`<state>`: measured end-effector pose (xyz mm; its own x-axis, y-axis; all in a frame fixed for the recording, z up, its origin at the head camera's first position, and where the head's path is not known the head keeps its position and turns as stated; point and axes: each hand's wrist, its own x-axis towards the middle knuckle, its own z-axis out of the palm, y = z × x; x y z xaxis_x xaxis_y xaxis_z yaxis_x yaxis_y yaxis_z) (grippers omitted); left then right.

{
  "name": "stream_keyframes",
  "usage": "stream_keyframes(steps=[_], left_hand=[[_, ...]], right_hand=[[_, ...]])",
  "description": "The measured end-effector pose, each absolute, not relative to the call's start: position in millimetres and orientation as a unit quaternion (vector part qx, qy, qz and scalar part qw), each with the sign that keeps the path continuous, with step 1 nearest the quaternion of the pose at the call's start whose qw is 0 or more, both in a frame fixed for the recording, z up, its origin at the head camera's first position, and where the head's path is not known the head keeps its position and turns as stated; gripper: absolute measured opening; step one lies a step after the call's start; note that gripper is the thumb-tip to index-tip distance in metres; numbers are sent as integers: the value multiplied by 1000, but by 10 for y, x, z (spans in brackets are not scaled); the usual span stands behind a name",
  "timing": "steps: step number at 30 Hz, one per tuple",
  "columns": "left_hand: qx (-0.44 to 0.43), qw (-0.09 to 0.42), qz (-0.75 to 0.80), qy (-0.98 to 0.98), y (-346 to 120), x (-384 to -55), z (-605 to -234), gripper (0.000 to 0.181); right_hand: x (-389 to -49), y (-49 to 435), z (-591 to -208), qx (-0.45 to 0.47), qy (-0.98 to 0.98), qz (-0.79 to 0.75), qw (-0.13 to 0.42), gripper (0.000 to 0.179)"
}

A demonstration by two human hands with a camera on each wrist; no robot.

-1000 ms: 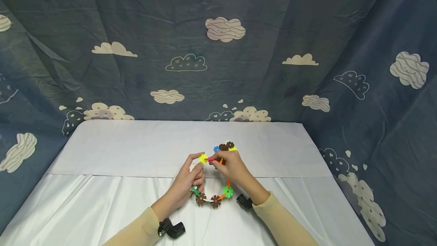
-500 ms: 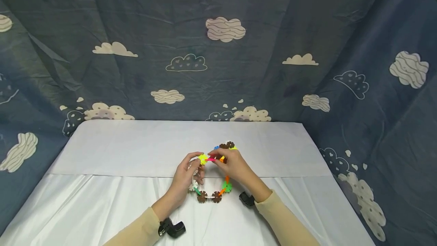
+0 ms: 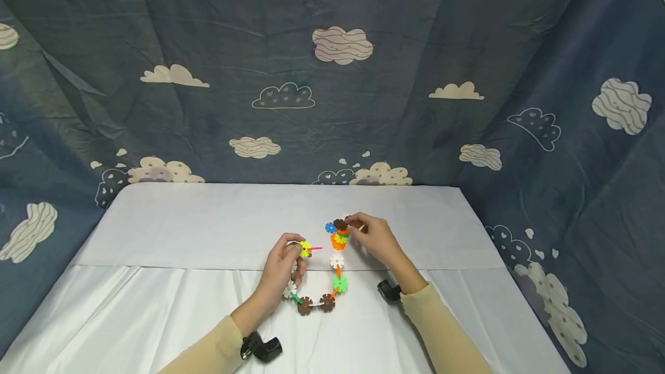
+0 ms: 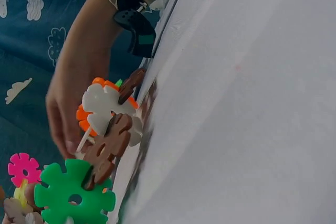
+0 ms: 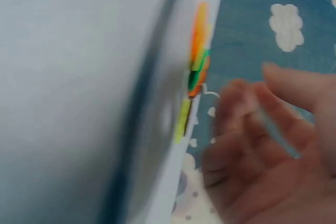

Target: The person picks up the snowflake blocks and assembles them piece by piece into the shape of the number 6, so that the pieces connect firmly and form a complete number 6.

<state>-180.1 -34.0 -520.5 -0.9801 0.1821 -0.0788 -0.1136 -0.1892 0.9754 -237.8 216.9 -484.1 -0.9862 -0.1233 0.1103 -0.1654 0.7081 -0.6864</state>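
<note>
My left hand (image 3: 283, 264) pinches a yellow notched disc (image 3: 305, 249) at the end of a chain of plastic snowflake discs; a pink disc (image 4: 24, 167) is joined to it, edge-on in the head view. The chain curves down past a white disc (image 3: 290, 290), brown discs (image 3: 305, 305) and a light green disc (image 3: 340, 284) to another white disc (image 3: 337, 260). My right hand (image 3: 374, 238) is at the right of a small pile of loose discs (image 3: 339, 239), fingers loosely bent. Blurred in the right wrist view, it shows nothing held.
A white cloth covers the table (image 3: 208, 224), with a fold line across it. Dark blue curtain (image 3: 291, 126) with cloud prints hangs behind and at both sides. Black wrist cameras (image 3: 262, 348) are strapped to both wrists.
My right hand has let go of the pink disc and moved right and away to the pile. The left hand has tilted the yellow disc slightly, lowering it to the left.
</note>
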Motion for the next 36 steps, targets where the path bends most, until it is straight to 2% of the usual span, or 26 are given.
stream_keyframes(steps=[2,5,9,19,27,30,33,36], left_hand=[[27,102,769,630,-337,-1802,-5209,27],[34,113,760,639,-333,-1805,-5217,36],[42,121,743,657,-333,-1808,-5226,45],[35,128,733,667,-335,-1798,-5247,46],[30,124,718,684,-326,-1798,-5253,49],[33,119,714,690,-324,-1800,-5258,47],[31,113,714,691,-321,-1804,-5260,42],[25,108,718,687,-321,-1809,-5261,35]], right_hand=[[-2399,2180,-4897,63,-935,349,-7,28],[-2423,2188,-4960,55,-942,329,-29,37],[-2454,2201,-5011,54,-937,344,-24,40],[-2648,2099,-5106,49,-951,304,2,44],[-2704,2013,-5103,30,-963,269,-4,32],[-2680,2040,-5084,33,-958,284,19,28],[-2644,2079,-5046,35,-940,337,41,23],[-2573,2097,-4974,26,-902,430,14,20]])
